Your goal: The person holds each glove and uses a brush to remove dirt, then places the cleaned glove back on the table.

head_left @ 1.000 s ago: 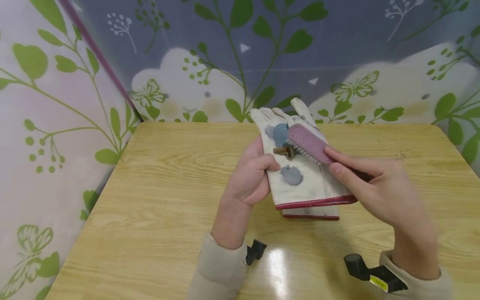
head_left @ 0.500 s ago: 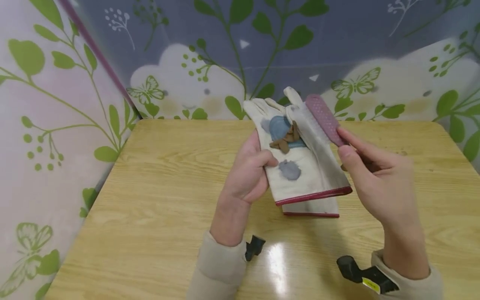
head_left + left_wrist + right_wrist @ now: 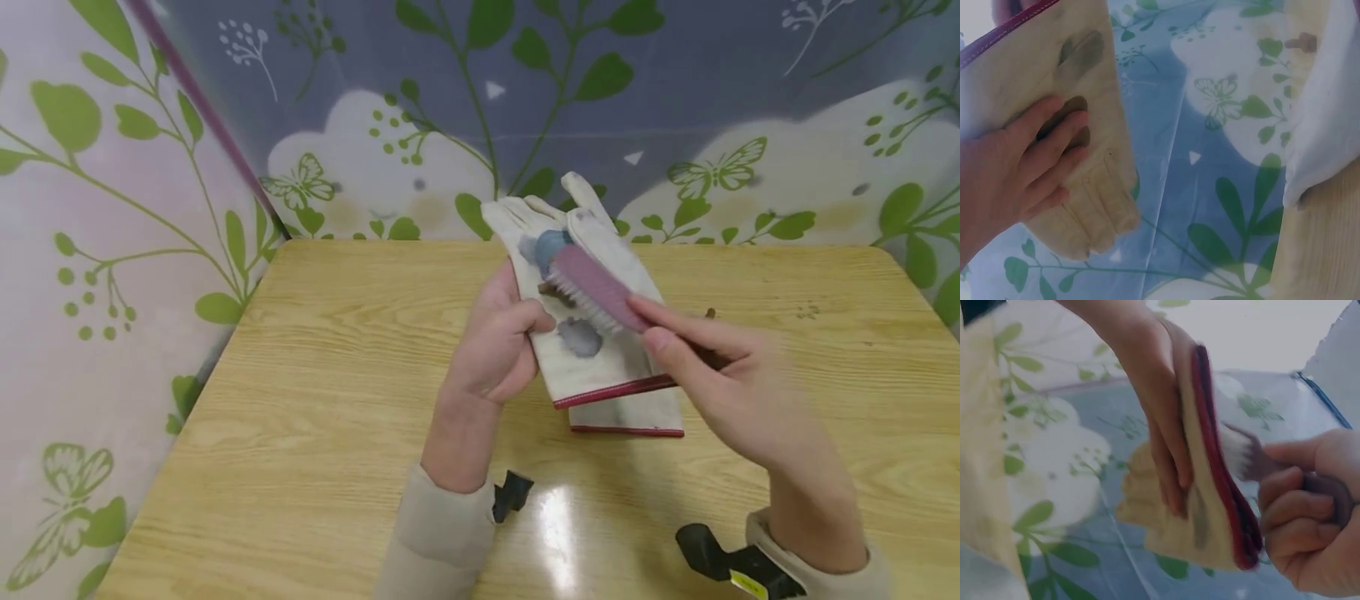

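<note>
A white work glove (image 3: 600, 367) with a red cuff edge is held up above the table. It bears a blue patch, a brown patch partly hidden by the brush and a grey stain. My left hand (image 3: 498, 342) grips its left side, thumb on the front. In the left wrist view the fingers (image 3: 1054, 144) spread across the glove's back. My right hand (image 3: 727, 375) holds a pink bristle brush (image 3: 596, 283) by its handle, bristles toward the stained face. The right wrist view shows the brush bristles (image 3: 1235, 450) beside the cuff; exact contact is unclear.
A second white glove (image 3: 630, 417) lies on the wooden table (image 3: 322, 375) under the held one. A small brown piece (image 3: 710, 313) is on the table beyond my right hand. A patterned wall covering (image 3: 420, 108) stands behind the table's far edge.
The brush swung up to the glove's upper right edge half a second ago, uncovering the blue and brown patches. Now it is back down and left over them. The left hand keeps its grip.
</note>
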A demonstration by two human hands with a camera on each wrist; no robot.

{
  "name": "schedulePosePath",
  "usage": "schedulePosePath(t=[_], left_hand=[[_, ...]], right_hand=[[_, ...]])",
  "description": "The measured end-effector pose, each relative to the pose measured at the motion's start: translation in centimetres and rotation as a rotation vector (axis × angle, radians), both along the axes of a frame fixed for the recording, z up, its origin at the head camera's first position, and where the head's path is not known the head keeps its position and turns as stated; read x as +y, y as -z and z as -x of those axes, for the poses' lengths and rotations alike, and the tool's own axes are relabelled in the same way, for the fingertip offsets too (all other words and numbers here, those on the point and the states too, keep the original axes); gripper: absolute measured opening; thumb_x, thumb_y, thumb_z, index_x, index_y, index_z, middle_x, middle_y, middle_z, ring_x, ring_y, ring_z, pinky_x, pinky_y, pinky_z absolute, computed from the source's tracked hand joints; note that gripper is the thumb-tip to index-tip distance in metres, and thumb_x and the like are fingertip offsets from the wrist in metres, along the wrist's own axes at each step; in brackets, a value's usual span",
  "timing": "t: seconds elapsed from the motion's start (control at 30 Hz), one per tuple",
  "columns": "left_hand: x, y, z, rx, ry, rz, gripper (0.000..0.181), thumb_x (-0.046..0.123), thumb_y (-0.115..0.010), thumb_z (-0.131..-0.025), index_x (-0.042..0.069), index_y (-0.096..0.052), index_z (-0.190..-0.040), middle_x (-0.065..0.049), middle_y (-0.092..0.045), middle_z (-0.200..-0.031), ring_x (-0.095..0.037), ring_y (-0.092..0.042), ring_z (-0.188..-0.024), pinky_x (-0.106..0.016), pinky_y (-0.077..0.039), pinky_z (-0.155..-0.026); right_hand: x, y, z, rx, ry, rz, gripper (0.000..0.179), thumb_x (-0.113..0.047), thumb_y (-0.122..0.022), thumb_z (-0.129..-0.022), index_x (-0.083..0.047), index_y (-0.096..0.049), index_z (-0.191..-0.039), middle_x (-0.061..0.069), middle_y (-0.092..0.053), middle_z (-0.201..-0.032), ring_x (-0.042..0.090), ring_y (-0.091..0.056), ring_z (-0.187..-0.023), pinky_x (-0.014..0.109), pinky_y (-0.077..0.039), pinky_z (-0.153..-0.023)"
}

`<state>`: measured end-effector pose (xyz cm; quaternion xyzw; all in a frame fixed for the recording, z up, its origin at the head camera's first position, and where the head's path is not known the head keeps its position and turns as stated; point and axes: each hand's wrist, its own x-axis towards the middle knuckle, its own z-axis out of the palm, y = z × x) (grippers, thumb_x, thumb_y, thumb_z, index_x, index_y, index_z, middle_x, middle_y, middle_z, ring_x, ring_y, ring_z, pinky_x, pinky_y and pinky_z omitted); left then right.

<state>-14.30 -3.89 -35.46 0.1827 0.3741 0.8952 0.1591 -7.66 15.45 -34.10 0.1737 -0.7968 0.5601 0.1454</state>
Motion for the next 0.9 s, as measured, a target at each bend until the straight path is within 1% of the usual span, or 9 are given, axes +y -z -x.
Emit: schedulePosePath(t=[0.1,0.17,0.27,0.33,0.43,0.57,0.63,0.73,0.9], left_hand=[[0.1,-0.2,-0.3,0.013,0.027,0.0,0.093,-0.022,-0.025,-0.072,0.008,-0.009,-0.159,-0.012,-0.023,-0.162,-0.032,-0.026,-0.146,-0.051,-0.024,-0.117],[0.3,-0.3,-0.4,0.013,0.026,0.014,0.095,-0.022,-0.026,-0.071,0.009,-0.008,-0.159,-0.011,-0.022,-0.162,-0.032,-0.025,-0.146,-0.05,-0.025,-0.116],[0.8,-0.3,-0.3,0.011,0.0,0.045,0.098,-0.023,-0.026,-0.068,0.009,-0.008,-0.159,-0.008,-0.019,-0.163,-0.026,-0.023,-0.147,-0.044,-0.024,-0.117],[0.9,-0.2,-0.2,0.009,-0.032,0.056,0.1,-0.024,-0.026,-0.065,0.007,-0.009,-0.158,-0.007,-0.019,-0.163,-0.022,-0.022,-0.148,-0.041,-0.023,-0.118],[0.9,-0.1,0.1,-0.001,-0.07,0.046,0.1,-0.023,-0.025,-0.063,0.004,-0.011,-0.158,-0.008,-0.02,-0.162,-0.021,-0.021,-0.147,-0.04,-0.02,-0.119],[1.0,0.2,0.0,0.005,-0.03,0.032,0.1,-0.023,-0.024,-0.063,0.005,-0.006,-0.158,-0.009,-0.016,-0.164,-0.024,-0.019,-0.148,-0.045,-0.019,-0.119],[1.1,0.3,-0.2,0.035,0.006,0.042,0.1,-0.022,-0.025,-0.064,0.005,-0.004,-0.158,-0.011,-0.015,-0.164,-0.025,-0.019,-0.148,-0.044,-0.02,-0.119],[1.2,0.3,-0.4,0.079,-0.016,0.045,0.098,-0.022,-0.026,-0.064,0.002,-0.006,-0.157,-0.012,-0.016,-0.162,-0.023,-0.021,-0.147,-0.039,-0.02,-0.119],[0.6,0.4,-0.2,0.066,-0.071,-0.012,0.095,-0.022,-0.025,-0.066,0.001,-0.01,-0.156,-0.013,-0.02,-0.161,-0.026,-0.022,-0.147,-0.044,-0.019,-0.119]], right_hand=[[0.5,-0.1,0.1,0.071,0.074,0.022,0.036,0.007,-0.061,-0.092,-0.002,-0.067,-0.126,0.008,-0.07,-0.119,0.002,-0.065,-0.093,0.009,-0.048,-0.069],[0.2,0.1,0.0,0.066,0.104,-0.032,0.037,0.003,-0.061,-0.093,-0.006,-0.066,-0.129,0.014,-0.072,-0.112,0.0,-0.065,-0.08,0.008,-0.047,-0.064],[-0.9,0.4,-0.2,0.079,0.097,-0.201,0.04,-0.001,-0.064,-0.093,-0.012,-0.064,-0.131,0.012,-0.074,-0.094,-0.006,-0.041,-0.051,0.013,-0.034,-0.046],[-1.6,0.5,-0.4,0.136,0.058,-0.271,0.042,0.002,-0.066,-0.09,-0.01,-0.064,-0.131,0.004,-0.067,-0.072,-0.002,-0.025,-0.046,0.018,-0.029,-0.043],[-1.6,0.5,-0.7,0.183,0.043,-0.371,0.045,0.003,-0.071,-0.086,-0.008,-0.065,-0.13,-0.001,-0.068,-0.073,0.0,-0.026,-0.048,0.016,-0.029,-0.045],[-1.2,0.4,-1.0,0.234,0.129,-0.473,0.045,0.0,-0.073,-0.084,-0.008,-0.067,-0.128,-0.005,-0.055,-0.061,0.0,-0.025,-0.047,0.016,-0.026,-0.044],[-1.8,0.8,-0.7,0.303,0.18,-0.466,0.044,0.0,-0.073,-0.085,-0.006,-0.067,-0.127,-0.002,-0.053,-0.058,0.001,-0.028,-0.047,0.017,-0.025,-0.042],[-3.0,1.4,0.1,0.409,0.178,-0.411,0.044,0.003,-0.073,-0.083,-0.002,-0.066,-0.126,0.002,-0.057,-0.06,0.004,-0.035,-0.05,0.017,-0.028,-0.044],[-2.0,0.8,-0.1,0.344,0.09,-0.405,0.047,0.006,-0.075,-0.079,-0.003,-0.067,-0.125,0.003,-0.067,-0.07,0.004,-0.037,-0.054,0.015,-0.03,-0.049]])
